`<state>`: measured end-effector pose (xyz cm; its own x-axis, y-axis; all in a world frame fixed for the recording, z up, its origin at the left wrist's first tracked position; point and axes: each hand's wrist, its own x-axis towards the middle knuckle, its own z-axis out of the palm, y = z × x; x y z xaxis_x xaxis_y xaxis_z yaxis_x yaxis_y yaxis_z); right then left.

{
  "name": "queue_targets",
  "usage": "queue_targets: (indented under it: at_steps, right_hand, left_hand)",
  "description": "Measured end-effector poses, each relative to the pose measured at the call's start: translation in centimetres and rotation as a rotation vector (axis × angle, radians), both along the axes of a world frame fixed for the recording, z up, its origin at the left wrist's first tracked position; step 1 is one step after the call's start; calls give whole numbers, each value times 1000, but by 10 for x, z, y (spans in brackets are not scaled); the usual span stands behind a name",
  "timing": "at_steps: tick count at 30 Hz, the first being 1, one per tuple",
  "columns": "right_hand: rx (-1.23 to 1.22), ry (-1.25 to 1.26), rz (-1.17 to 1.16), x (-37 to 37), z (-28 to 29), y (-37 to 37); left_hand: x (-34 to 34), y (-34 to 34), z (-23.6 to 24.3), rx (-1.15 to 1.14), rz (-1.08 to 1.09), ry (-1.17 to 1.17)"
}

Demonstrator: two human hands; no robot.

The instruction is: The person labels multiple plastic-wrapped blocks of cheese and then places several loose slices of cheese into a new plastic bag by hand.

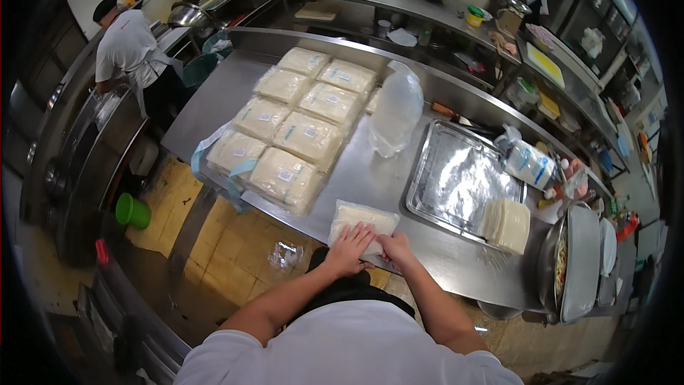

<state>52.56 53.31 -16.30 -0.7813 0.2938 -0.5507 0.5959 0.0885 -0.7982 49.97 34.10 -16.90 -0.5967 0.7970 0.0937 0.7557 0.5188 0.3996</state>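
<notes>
A clear plastic packet of pale square sheets point(365, 218) lies at the near edge of the steel table. My left hand point(349, 248) rests flat on top of it, fingers stretched out. At the packet's near right corner, my right hand point(394, 248) is closed, fingers pinching the plastic edge; the fingertips are partly hidden. Further left sit several similar wrapped packets point(308, 135), stacked in two rows. To the right, a bare stack of pale square sheets point(507, 225) stands on the corner of a shiny metal tray point(456, 171).
A clear plastic bag point(396, 110) stands beyond the packet. A wide metal pan of food point(559, 264) sits at the right end of the steel table point(456, 268). A co-worker point(135, 57) works at the far left counter. A green bucket point(133, 210) stands on the floor.
</notes>
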Motion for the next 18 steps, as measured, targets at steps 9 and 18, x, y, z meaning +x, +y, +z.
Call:
queue_targets:
  at_steps: [9,18]
  right_hand:
    - [-110,430,39,-64,102,-4]
    - [-446,-92,163,-196,159,-70]
  left_hand:
    - [-83,-29,23,714,643,-1336]
    - [-200,-127,56,854,163,-2244]
